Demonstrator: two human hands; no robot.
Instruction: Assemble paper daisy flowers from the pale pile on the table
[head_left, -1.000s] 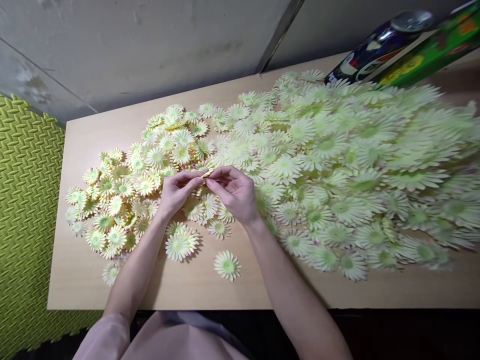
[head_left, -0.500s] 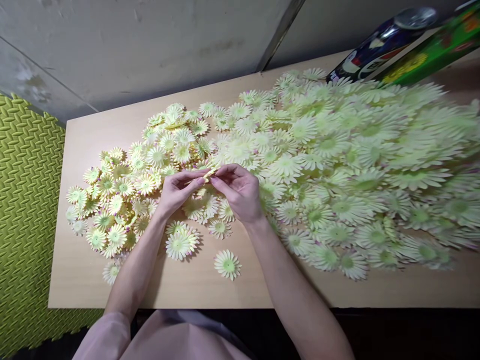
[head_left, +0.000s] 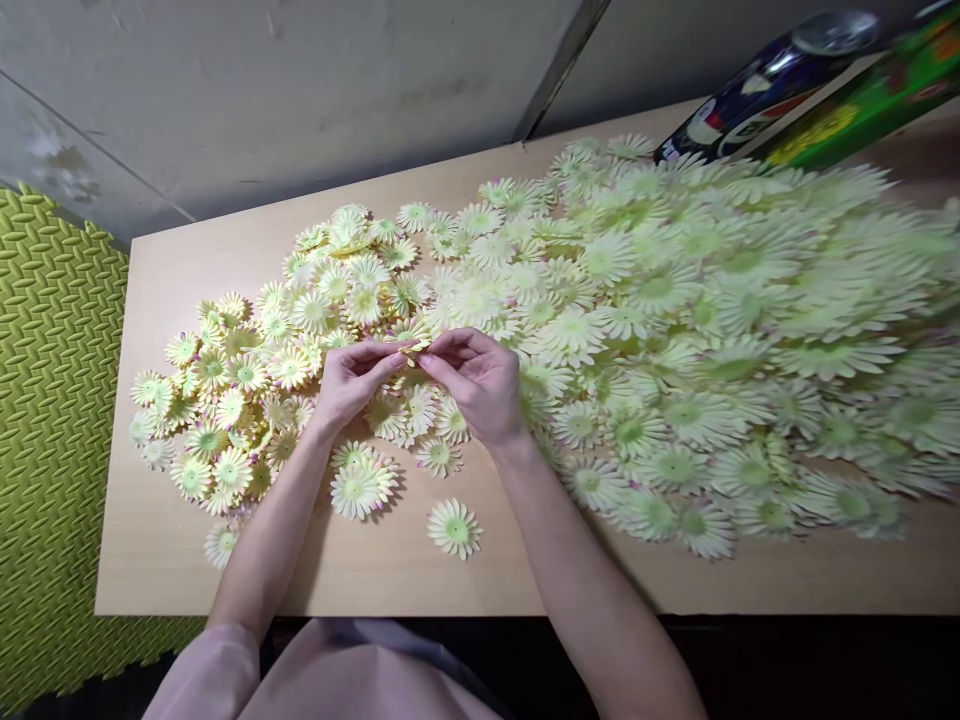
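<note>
Between my two hands, near the middle of the table, is a pale yellow artificial flower head [head_left: 415,348], seen nearly edge-on. My left hand [head_left: 351,378] pinches its left side between thumb and fingers. From the other side my right hand [head_left: 480,382] grips it with thumb and forefinger, the other fingers curled. Just below the hands lie a small stack of flower heads [head_left: 363,484] and a single flower head [head_left: 454,528] with a green centre. A loose pile of smaller-looking flower heads [head_left: 232,405] spreads to the left.
A large heap of flower heads [head_left: 675,350] covers the right side of the wooden table [head_left: 172,570]. Behind it, a dark drink can [head_left: 757,90] and a green carton [head_left: 862,100] stand by the grey wall [head_left: 300,90]. Yellow-green foam matting [head_left: 52,430] is at the left.
The flower head between my fingers has tilted slightly, showing more of its petals, and my fingertips have shifted a little. The flowers on the table lie as before.
</note>
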